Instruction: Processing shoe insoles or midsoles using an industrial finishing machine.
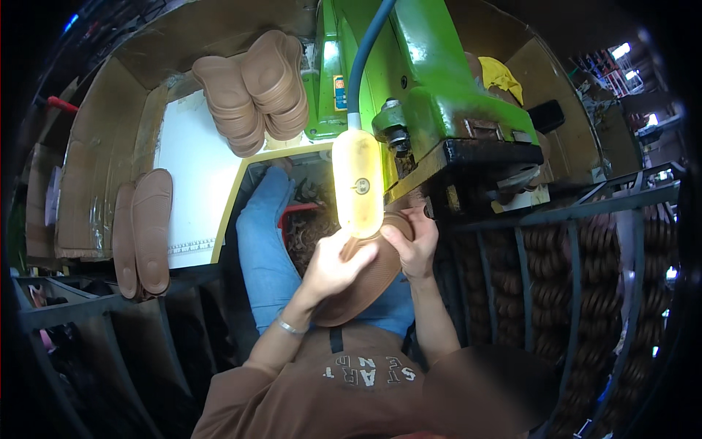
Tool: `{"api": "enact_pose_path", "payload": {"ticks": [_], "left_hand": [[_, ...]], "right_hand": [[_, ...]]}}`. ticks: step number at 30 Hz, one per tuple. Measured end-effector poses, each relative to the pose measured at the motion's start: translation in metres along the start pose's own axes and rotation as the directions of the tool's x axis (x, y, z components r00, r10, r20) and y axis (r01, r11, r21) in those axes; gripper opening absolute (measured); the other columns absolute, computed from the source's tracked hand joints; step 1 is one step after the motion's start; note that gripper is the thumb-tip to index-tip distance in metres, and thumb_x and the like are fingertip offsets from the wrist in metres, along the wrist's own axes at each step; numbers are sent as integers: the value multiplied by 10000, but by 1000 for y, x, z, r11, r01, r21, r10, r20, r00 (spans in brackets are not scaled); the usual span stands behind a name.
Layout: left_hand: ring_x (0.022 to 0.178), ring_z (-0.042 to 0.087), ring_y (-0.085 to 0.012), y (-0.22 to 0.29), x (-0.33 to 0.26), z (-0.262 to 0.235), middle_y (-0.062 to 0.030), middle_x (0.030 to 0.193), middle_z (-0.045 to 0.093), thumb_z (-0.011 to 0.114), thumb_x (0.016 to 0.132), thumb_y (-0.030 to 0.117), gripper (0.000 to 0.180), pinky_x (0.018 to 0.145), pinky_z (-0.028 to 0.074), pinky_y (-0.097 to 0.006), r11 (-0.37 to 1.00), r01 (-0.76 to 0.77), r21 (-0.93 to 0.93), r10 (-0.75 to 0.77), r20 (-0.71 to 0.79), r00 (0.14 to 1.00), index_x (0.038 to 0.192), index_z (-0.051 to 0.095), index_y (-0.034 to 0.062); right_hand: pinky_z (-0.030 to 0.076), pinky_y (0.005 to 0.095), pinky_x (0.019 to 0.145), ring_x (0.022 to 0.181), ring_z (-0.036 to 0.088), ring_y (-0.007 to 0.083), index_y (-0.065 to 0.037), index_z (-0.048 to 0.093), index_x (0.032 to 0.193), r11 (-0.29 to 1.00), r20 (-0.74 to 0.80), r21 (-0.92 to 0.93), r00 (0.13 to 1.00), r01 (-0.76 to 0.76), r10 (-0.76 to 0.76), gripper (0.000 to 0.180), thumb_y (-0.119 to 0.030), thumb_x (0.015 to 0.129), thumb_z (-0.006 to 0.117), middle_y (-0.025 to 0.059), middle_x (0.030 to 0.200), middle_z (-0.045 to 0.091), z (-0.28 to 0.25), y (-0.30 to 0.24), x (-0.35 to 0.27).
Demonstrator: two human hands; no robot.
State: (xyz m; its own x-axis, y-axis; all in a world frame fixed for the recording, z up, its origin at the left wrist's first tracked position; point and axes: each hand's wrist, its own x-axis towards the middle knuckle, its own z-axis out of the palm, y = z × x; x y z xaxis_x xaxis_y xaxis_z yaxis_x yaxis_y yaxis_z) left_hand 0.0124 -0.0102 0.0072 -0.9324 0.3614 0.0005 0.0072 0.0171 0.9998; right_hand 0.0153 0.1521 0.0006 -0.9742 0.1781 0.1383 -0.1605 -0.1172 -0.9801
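Under the green machine (439, 80), at its black work head (490, 154): brown shoe sole (369, 282) held flat in both hands, toe end pushed in below the yellow lamp (357, 183).

- Left hand (333, 267): fingers wrapped over the sole's near edge, clamped on it. Bracelet (289, 325) at the wrist.
- Right hand (413, 245): fingers closed on the far edge, just beside the machine's working point. Exact contact point hidden behind the lamp; cannot tell how near the fingertips sit.

Likely faults from here:
- Fingers drawn into the head. Cause: right-hand grip placed too close to the tool while feeding.
- Uneven or gouged edge. Cause: sole tilted or rotated unevenly between the two hands.
- Sole snatched or dropped into the scrap bin (307, 219) below. Cause: slack grip on one side.
- Poor view of the working edge. Cause: lamp hanging directly over the contact zone.
- Snagging of bracelet or sleeve. Cause: forearms held low near moving parts.

Nearby: stacked soles (256, 88) on the white table (194, 168), two more soles (142, 230) at the left edge, racks of soles (599, 278) at right.
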Motion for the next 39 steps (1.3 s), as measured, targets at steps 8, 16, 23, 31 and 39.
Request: {"api": "enact_pose_path", "payload": {"ticks": [8,16,23,31,39], "left_hand": [[695,528,-79,-1,13,29,-23,750,594,628,870,207,218,646,442,-242,994,78,74,-74,-67,995,983,628,21],[757,550,-50,-16,-5,38,-27,864,622,578,878,21,163,673,453,-188,954,55,-296,-88,-100,991,1026,592,-46],[625,512,-23,-8,-7,41,10,696,580,602,851,-5,38,546,403,-188,848,20,-529,-155,-212,965,841,625,-33],[740,541,-39,-18,16,49,-17,879,627,636,857,77,232,658,448,-183,959,-30,-281,-3,-115,993,1057,586,-30],[853,592,-96,-29,7,42,-66,967,608,626,837,6,311,769,487,-225,904,28,-426,-92,-129,987,1125,512,-31]], "right_hand": [[439,321,902,1042,549,184,48,498,1184,868,243,-71,835,-492,493,449,-81,798,688,119,1138,582,-17,44,-152],[487,273,796,918,596,142,68,556,1120,790,241,-89,757,-606,608,385,-74,788,690,106,1015,636,-84,2,-175],[478,236,680,751,594,105,62,520,1021,915,-125,57,906,-400,404,313,-140,816,643,94,895,628,-142,-26,-137],[450,308,853,965,549,154,6,417,1162,787,-95,402,834,-467,544,355,-14,851,588,99,1062,553,-114,24,-158],[475,272,791,885,589,143,37,486,1079,925,-247,213,898,-315,363,256,-72,859,560,106,1003,599,-140,-13,-142]]}}
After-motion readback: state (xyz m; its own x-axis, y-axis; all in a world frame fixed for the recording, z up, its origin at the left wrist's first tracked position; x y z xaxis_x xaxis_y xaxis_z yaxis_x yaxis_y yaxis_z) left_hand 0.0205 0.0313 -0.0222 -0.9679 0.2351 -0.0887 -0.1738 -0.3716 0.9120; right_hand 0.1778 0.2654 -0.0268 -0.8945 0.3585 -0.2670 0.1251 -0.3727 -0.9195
